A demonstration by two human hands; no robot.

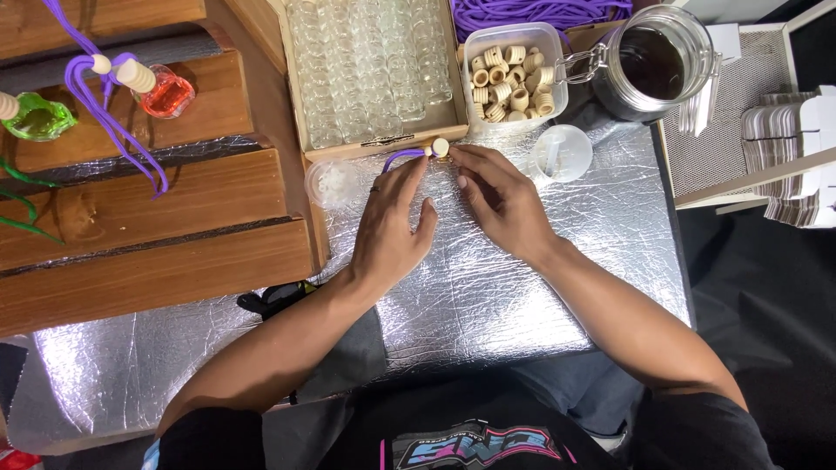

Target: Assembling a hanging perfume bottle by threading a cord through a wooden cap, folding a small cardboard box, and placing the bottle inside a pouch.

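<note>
Between both fingertips, wooden cap (441, 146) on purple cord (402, 156), left hand (392, 228) and right hand (499, 200) pinching it

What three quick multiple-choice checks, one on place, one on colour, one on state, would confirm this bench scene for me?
1. Where is the tub of wooden beads?
A. left of the glass jar
B. on the wooden steps
C. in the person's lap

2. What colour is the cord at the hands?
A. green
B. purple
C. red

3. How is the glass jar?
A. lid open
B. lid shut
C. tipped over

Answers:
1 A, the tub sits next to the jar, on its left.
2 B, a purple loop shows between the left hand and right hand.
3 A, its mouth is uncovered, dark inside visible.
</note>
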